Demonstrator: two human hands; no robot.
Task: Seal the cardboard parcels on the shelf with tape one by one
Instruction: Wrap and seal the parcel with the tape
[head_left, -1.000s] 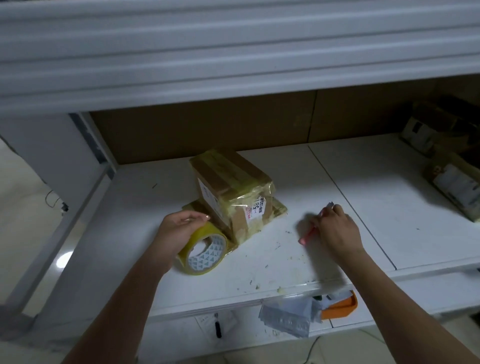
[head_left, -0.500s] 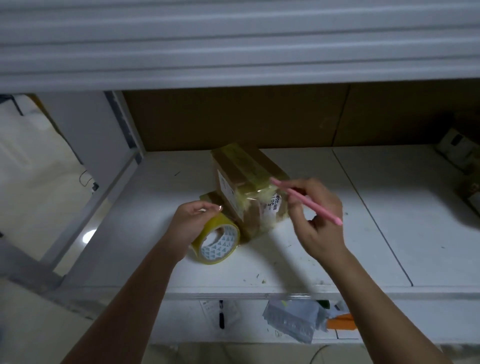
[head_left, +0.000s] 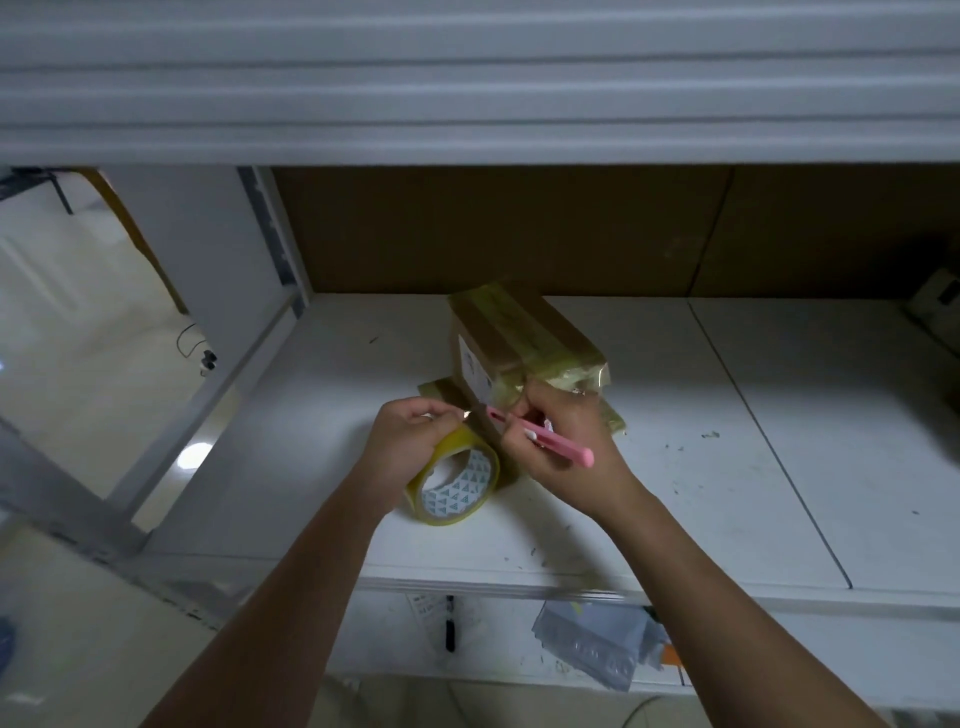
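A taped parcel (head_left: 524, 345) sits on a white shelf (head_left: 727, 467), resting on a flatter parcel (head_left: 613, 418), just beyond both hands. The left hand (head_left: 410, 441) grips a tape roll (head_left: 457, 486) standing on edge. The right hand (head_left: 566, 447) holds a pink cutter (head_left: 545, 437), its tip now lowered from the parcel's top to between the hands.

Dim overall, with a grainy, soft picture. The shelf (head_left: 727, 415) board catches pale light near its middle; its right end and the cardboard back sink into shadow. A bright spot glares on the floor (head_left: 193, 455) at left. Straight edges bow from wide-angle distortion.
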